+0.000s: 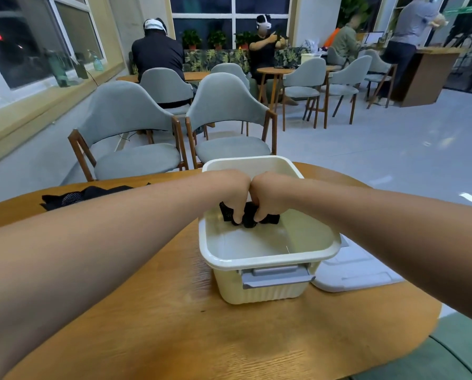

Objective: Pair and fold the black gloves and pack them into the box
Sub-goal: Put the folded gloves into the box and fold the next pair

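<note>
A cream plastic box (270, 260) with a grey handle stands open on the wooden table. Both my hands reach down into it, side by side. My left hand (230, 192) and my right hand (269, 193) each grip a folded bundle of black gloves (249, 216) with curled fingers, holding it low inside the box toward its far side. Whether the bundle touches the box floor I cannot tell. More black gloves (81, 197) lie in a loose heap on the table at the left, partly hidden behind my left forearm.
The box's white lid (355, 270) lies flat on the table just right of the box. Two grey chairs (229, 124) stand beyond the table's far edge. Several people sit or stand at other tables in the background.
</note>
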A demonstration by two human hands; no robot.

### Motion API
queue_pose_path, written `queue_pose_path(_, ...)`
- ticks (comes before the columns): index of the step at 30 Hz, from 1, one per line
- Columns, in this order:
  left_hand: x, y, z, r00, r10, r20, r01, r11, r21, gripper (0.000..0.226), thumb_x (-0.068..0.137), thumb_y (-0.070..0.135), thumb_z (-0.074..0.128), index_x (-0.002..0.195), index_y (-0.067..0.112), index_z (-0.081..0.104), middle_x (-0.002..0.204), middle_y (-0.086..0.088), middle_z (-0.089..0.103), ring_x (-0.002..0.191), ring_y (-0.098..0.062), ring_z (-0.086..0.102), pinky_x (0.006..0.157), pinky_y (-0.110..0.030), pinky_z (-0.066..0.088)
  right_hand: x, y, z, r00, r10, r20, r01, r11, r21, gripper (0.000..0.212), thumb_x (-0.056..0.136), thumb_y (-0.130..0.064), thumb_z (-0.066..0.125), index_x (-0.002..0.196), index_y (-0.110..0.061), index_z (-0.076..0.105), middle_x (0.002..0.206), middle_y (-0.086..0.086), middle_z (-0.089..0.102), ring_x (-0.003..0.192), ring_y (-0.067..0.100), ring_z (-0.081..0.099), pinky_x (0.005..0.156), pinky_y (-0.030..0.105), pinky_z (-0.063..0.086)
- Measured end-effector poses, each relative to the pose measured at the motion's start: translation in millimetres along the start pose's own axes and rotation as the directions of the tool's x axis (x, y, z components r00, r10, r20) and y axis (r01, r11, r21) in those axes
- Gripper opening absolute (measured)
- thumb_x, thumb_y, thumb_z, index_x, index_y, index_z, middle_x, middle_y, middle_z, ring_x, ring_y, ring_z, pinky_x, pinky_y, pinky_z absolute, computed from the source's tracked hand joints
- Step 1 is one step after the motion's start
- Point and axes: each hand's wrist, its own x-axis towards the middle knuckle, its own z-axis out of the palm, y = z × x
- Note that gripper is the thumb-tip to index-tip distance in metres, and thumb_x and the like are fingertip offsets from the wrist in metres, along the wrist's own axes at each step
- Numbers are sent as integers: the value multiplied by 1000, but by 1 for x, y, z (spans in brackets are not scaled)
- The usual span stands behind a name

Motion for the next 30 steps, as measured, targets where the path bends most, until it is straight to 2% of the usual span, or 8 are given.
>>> queue_pose_path(5,13,3,9,997,-38,72,36,999,35,37,71,47,96,85,28,68,93,2,73,97,-27,71,101,-43,58,13,-1,11,996,54,73,-52,998,-21,36,91,-38,84,78,-21,55,80,-2,57,89,28,59,77,31,44)
queue_pose_path(9,17,1,15,996,-32,85,30,999,26,44,71,51,95,102,29,73,99,2,75,97,-27,71,102,-45,57,13,-3,16,994,59,97,-56,998,-32,35,91,-38,84,116,-18,69,94,1,62,93,29,61,80,34,47)
queue_pose_path(14,13,2,17,997,-31,74,26,997,68,48,72,55,93,108,30,73,99,2,73,97,-28,69,103,-46,56,3,-7,10,992,70,106,-70,998,-8,49,90,-45,85,128,-18,70,104,2,66,97,28,64,81,34,48)
queue_pose_path(16,9,1,12,998,-14,64,10,997,70,49,74,54,93,110,27,73,101,1,72,99,-29,68,103,-46,56,-1,-8,3,994,76,79,-74,997,-27,49,89,-46,86,126,-19,69,98,0,63,95,28,64,78,35,48)
queue_pose_path(20,-5,-3,-3,997,43,61,-48,995,86,38,76,50,93,84,30,62,94,3,69,96,-26,67,97,-44,58,-14,-7,-10,998,53,25,-51,994,-101,33,91,-41,85,99,-21,61,81,-5,52,90,26,62,75,34,49)
queue_pose_path(23,-25,-5,-16,994,107,20,-108,992,71,38,85,49,86,100,21,67,101,0,70,98,-25,66,83,-35,52,-28,-10,-24,999,39,-11,-41,989,-141,46,93,-40,83,74,-26,44,78,-5,52,85,25,60,68,32,47)
queue_pose_path(26,-50,-13,-27,985,157,-66,-157,988,10,35,92,47,80,102,17,68,95,0,69,90,-22,64,68,-30,44,-44,-19,-45,997,14,-72,-26,986,-163,46,98,-40,76,70,-30,40,78,-5,54,81,22,58,72,36,51)
queue_pose_path(30,-82,-33,-34,954,161,-253,-175,984,-33,26,94,40,75,80,25,60,78,5,63,72,-15,57,61,-30,39,-59,-38,-70,976,-3,-219,-23,993,-119,34,101,-39,69,76,-20,55,76,-2,56,66,14,51,64,32,50)
